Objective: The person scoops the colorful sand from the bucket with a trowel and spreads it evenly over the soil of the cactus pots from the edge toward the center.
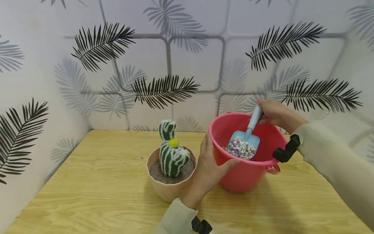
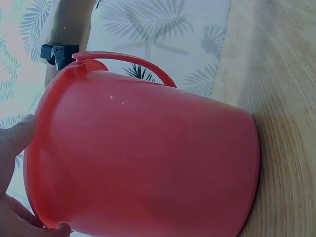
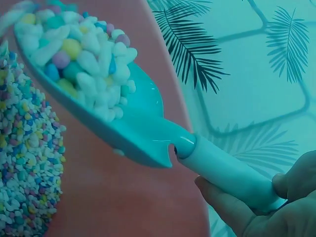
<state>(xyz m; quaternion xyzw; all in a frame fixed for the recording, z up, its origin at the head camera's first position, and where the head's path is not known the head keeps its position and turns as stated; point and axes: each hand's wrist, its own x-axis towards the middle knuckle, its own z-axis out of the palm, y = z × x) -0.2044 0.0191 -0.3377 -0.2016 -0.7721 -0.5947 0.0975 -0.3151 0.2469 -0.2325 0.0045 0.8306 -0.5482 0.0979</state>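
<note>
My right hand (image 1: 274, 113) grips the handle of a light blue toy shovel (image 1: 255, 117) over the mouth of a red bucket (image 1: 242, 174). The shovel's scoop carries a heap of multicolored pebbles (image 1: 241, 149), white ones among pink, yellow and blue. Below it, inside the bucket, lies a larger mass of similar pebbles (image 3: 27, 168), best seen in the right wrist view. With thumb and fingers at the rim, my left hand (image 1: 206, 170) holds the bucket's left side; the left wrist view shows this rim and the bucket's outer wall (image 2: 148, 158).
A knitted green-and-white cactus (image 1: 171, 159) with a yellow flower stands in a peach pot (image 1: 169, 191) just left of my left hand. The bucket's handle (image 2: 133, 59) hangs at its side. Behind the wooden table (image 1: 87, 182) rises a leaf-patterned wall (image 1: 193, 65).
</note>
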